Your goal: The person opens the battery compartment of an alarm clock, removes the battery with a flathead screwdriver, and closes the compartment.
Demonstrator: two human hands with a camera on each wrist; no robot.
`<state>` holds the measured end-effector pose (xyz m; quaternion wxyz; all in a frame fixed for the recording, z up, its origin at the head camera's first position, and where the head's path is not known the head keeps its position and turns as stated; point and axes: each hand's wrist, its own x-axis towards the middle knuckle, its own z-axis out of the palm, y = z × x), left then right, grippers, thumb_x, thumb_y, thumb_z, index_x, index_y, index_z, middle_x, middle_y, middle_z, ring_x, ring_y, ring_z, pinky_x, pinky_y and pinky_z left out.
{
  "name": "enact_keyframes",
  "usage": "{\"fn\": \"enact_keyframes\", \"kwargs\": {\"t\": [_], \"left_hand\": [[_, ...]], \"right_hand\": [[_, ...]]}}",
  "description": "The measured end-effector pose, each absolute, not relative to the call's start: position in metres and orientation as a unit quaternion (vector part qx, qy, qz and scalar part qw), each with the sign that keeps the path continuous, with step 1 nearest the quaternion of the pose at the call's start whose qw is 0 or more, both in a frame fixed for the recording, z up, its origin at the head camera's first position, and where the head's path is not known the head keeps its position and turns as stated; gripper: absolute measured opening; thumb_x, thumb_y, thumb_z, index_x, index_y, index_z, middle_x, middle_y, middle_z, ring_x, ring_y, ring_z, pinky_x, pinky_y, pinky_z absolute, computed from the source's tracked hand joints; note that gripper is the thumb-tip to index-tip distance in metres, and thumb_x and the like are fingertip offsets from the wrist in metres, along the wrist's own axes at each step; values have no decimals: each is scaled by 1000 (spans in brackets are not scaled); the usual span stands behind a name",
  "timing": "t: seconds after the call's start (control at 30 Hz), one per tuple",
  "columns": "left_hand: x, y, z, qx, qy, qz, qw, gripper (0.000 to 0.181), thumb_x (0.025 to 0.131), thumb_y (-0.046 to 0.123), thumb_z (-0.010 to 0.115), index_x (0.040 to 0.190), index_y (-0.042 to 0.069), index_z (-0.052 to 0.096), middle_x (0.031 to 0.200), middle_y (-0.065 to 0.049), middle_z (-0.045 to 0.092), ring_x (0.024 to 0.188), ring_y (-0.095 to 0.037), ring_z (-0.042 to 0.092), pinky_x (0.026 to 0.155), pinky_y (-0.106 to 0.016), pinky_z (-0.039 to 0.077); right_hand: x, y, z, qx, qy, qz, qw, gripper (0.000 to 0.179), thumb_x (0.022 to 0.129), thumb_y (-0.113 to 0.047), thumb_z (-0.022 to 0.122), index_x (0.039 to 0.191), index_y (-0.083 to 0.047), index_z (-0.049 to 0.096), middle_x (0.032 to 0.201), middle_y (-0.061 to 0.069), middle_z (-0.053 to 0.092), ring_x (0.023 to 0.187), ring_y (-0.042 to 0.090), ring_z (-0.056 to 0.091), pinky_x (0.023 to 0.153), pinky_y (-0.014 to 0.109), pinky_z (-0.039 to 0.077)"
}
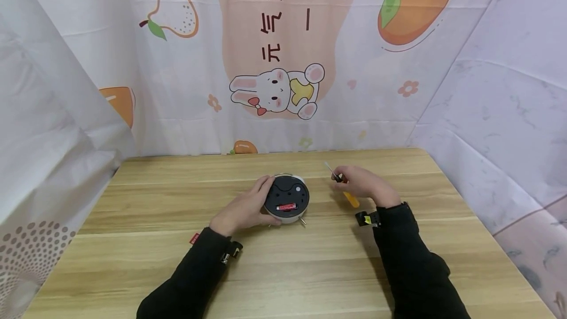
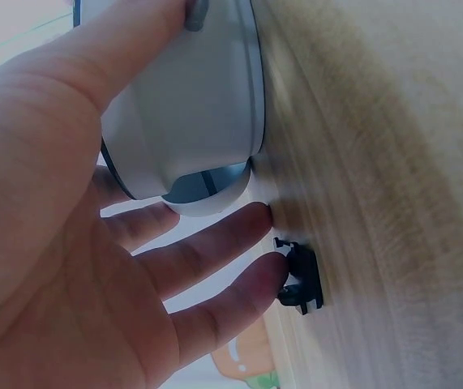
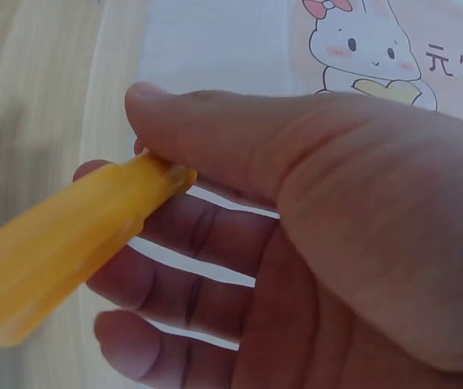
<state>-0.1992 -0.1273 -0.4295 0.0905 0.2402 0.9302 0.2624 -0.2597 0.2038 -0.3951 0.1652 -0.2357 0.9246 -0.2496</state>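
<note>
A round alarm clock (image 1: 276, 192) stands on the table with its black back turned up toward the head camera. In its uncovered battery slot sits a red battery (image 1: 286, 207). My left hand (image 1: 245, 210) grips the clock from the left side, with the thumb low and fingers round the far side. The left wrist view shows its pale casing (image 2: 190, 105) and a small black plastic piece (image 2: 304, 279) on the table by the fingertips. To the right, my right hand (image 1: 365, 183) holds a screwdriver (image 1: 352, 200) by its yellow handle, thumb against fingers, the shaft pointing away.
The wood-grain table (image 1: 301, 279) ends at a printed curtain (image 1: 177, 87) behind the clock. More cloth hangs along the left and right sides. Short metal feet (image 1: 302, 221) stick out at the clock's near edge.
</note>
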Motion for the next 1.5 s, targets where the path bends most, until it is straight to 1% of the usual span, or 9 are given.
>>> {"fn": "enact_keyframes", "kwargs": {"t": [0.23, 0.37, 0.43, 0.6, 0.77, 0.97, 1.23, 1.37, 1.5], "left_hand": [[-198, -129, -431, 237, 935, 250, 90, 116, 79, 51, 84, 164, 11, 16, 167, -15, 18, 142, -35, 40, 111, -49, 38], [-198, -129, -430, 239, 933, 256, 87, 115, 79, 49, 85, 163, 9, 18, 166, -18, 20, 141, -37, 40, 110, -51, 39], [-198, -128, -430, 240, 932, 257, 88, 115, 79, 50, 85, 163, 10, 17, 166, -17, 19, 142, -37, 40, 110, -51, 39], [-200, -127, -431, 242, 931, 257, 90, 115, 79, 52, 84, 164, 12, 16, 166, -17, 18, 143, -36, 38, 111, -51, 38], [-200, -127, -431, 240, 931, 260, 92, 116, 79, 53, 84, 164, 13, 16, 167, -16, 17, 143, -36, 37, 111, -52, 38], [-200, -127, -431, 239, 932, 259, 90, 116, 79, 53, 84, 164, 13, 16, 167, -16, 17, 144, -35, 37, 111, -51, 38], [-202, -127, -431, 239, 931, 259, 92, 116, 79, 53, 84, 164, 13, 15, 167, -16, 16, 144, -35, 37, 112, -51, 37], [-203, -128, -432, 240, 931, 257, 93, 116, 79, 53, 83, 164, 13, 15, 167, -16, 16, 144, -35, 36, 112, -51, 37], [-204, -128, -433, 240, 932, 254, 94, 117, 79, 55, 83, 164, 13, 15, 167, -16, 17, 144, -35, 37, 112, -50, 38]], "right_hand": [[-261, 204, -401, -229, 919, -264, 185, 18, 102, -11, 62, 114, 1, 61, 78, 6, 52, 67, 18, 44, 65, 35, 37], [-263, 206, -404, -217, 917, -271, 196, 15, 102, -11, 63, 111, 0, 60, 75, 6, 50, 63, 17, 43, 59, 33, 38], [-264, 209, -405, -210, 919, -269, 198, 15, 101, -12, 63, 111, 0, 60, 76, 6, 50, 63, 17, 44, 58, 33, 39], [-266, 217, -406, -200, 924, -256, 201, 17, 101, -14, 65, 111, -1, 61, 79, 7, 53, 65, 18, 46, 59, 33, 40], [-268, 221, -408, -209, 928, -237, 196, 16, 100, -16, 66, 106, -2, 63, 82, 6, 55, 68, 18, 49, 62, 33, 41], [-270, 228, -412, -204, 932, -229, 194, 15, 100, -17, 66, 101, -3, 61, 81, 7, 54, 67, 18, 50, 61, 32, 42], [-270, 237, -414, -182, 935, -229, 201, 23, 100, -17, 66, 112, 1, 61, 86, 8, 57, 70, 18, 52, 64, 32, 43], [-270, 239, -414, -170, 938, -226, 201, 29, 99, -17, 67, 117, 4, 57, 89, 10, 58, 72, 19, 52, 64, 33, 44], [-269, 241, -415, -143, 944, -219, 201, 38, 99, -18, 67, 125, 7, 53, 93, 13, 58, 70, 20, 53, 61, 33, 44]]}}
